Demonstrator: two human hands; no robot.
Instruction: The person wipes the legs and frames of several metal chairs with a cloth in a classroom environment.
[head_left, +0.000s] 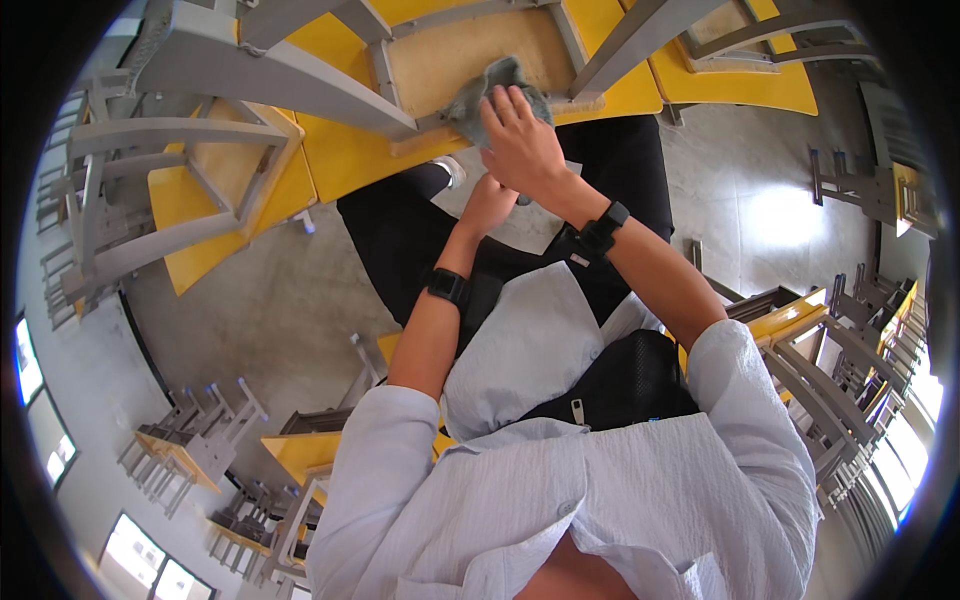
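Note:
A grey-green cloth (476, 105) lies bunched against the near edge of an upturned chair's wooden seat (480, 52). My right hand (523, 142) rests on the cloth with its fingers spread a little over it, pressing it to the seat's rim. Below it my left hand (491, 202) is close to the right wrist; its fingers are partly hidden, and whether it holds anything is not clear. The chair stands upside down on a yellow tabletop (352, 165), its grey legs and rails (322, 82) reaching up towards the camera.
Another upturned chair (232, 165) sits on the yellow desk to the left, and one more (731, 45) at the upper right. Behind me are yellow desks (300, 450) and stacked chairs (825, 367). Grey floor (247, 315) shows between the rows. My black-trousered legs (397, 240) are under the desk edge.

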